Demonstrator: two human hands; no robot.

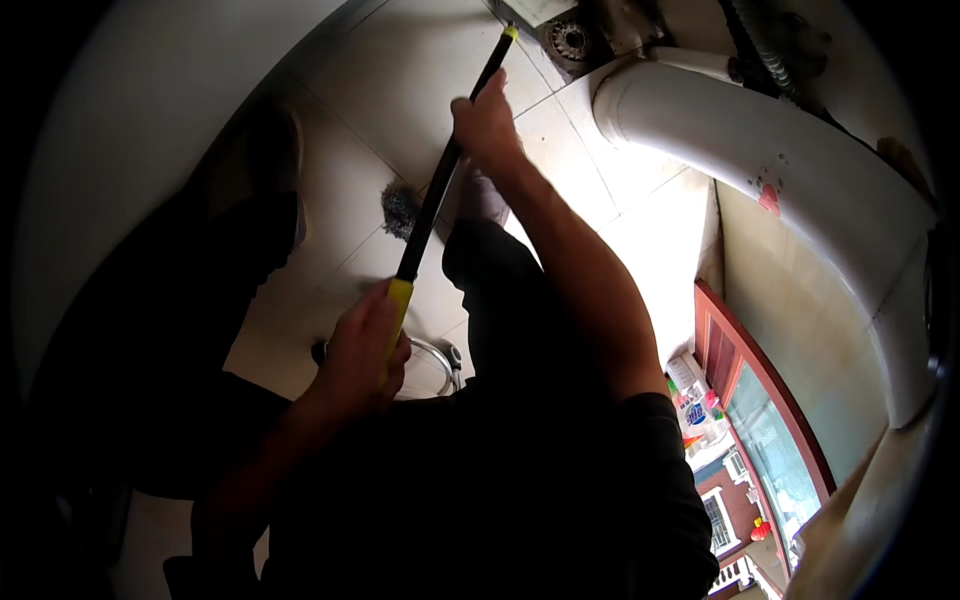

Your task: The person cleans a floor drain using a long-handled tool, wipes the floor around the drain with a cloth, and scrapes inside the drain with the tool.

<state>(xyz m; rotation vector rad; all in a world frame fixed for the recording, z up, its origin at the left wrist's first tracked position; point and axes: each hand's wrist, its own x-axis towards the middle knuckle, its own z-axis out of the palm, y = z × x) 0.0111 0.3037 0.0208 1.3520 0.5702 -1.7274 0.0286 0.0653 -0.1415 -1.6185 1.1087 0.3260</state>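
A long black pole (432,205) with a yellow grip runs diagonally over the tiled floor. My left hand (362,345) is wrapped round the yellow grip at the near end. Farther up, my right hand (487,125) holds the black shaft, close to its far end, where a small yellow tip (511,32) shows. That tip is beside a round floor drain (570,40). Just left of the shaft lies a dark grey, fuzzy clump (401,210) on the tiles.
A white pedestal (740,150) with a red flower print stands at the right, near a ribbed hose (762,45). A red-framed window (770,400) is at the lower right. Behind my left hand, a round metal-rimmed object (432,365) is partly hidden. My legs are below me.
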